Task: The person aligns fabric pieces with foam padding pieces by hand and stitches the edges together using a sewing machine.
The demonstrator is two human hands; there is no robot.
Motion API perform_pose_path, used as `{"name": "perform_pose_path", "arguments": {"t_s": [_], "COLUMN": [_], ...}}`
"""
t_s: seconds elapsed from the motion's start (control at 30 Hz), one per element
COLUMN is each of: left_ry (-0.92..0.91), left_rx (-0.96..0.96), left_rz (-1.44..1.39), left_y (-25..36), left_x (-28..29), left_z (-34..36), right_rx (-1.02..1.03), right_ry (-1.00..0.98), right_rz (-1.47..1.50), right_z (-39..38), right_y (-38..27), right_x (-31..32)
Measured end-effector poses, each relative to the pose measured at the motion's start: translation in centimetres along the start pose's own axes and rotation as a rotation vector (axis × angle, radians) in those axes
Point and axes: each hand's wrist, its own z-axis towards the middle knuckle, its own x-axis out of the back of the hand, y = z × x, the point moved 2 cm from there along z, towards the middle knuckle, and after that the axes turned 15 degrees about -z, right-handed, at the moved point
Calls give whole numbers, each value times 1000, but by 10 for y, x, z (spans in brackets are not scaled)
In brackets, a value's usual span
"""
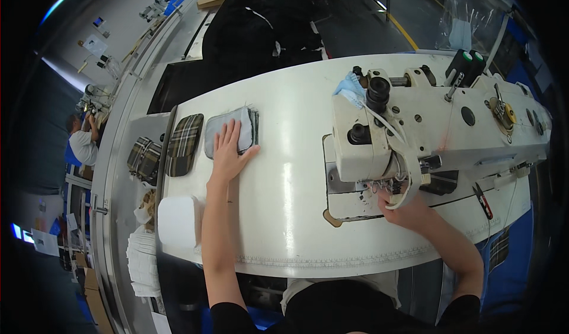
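Well apart, both hands [227,150] [410,213], fabric stack [246,126] beneath left

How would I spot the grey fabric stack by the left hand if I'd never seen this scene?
On the glossy white sewing table, look left of the bulky white sewing machine. The person's bare left hand rests on a light-grey, round-cornered fabric stack. Its plain top differs from the dark plaid fabric just left.

No legible text, even on the table-edge ruler scale [332,263].
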Motion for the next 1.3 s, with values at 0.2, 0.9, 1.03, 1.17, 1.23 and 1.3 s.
{"name": "perform_pose_path", "arguments": {"t_s": [0.2, 0.9, 1.03, 1.17, 1.23, 1.3], "left_ry": [-60, -81, -235, -364, -417, -417], "left_rx": [-81, -47, -282, -341, -321, -339], "left_rz": [-243, -550, -511, -345, -327, -323], "left_y": [77, 160, 223, 206, 180, 161], "left_x": [0, -1, -6, -23, -14, -7], "left_z": [-49, -130, -125, -140, -141, -139], "right_rx": [65, -494, 5, 136, 152, 139], "right_ry": [-116, -140, -141, -76, -115, -133], "right_rz": [-100, 132, -25, 97, 125, 171], "right_z": [-11, -35, -22, -16, -13, -13], "right_y": [11, 51, -75, -95, -82, -84], "right_x": [53, 57, 35, 15, 11, 10]}}
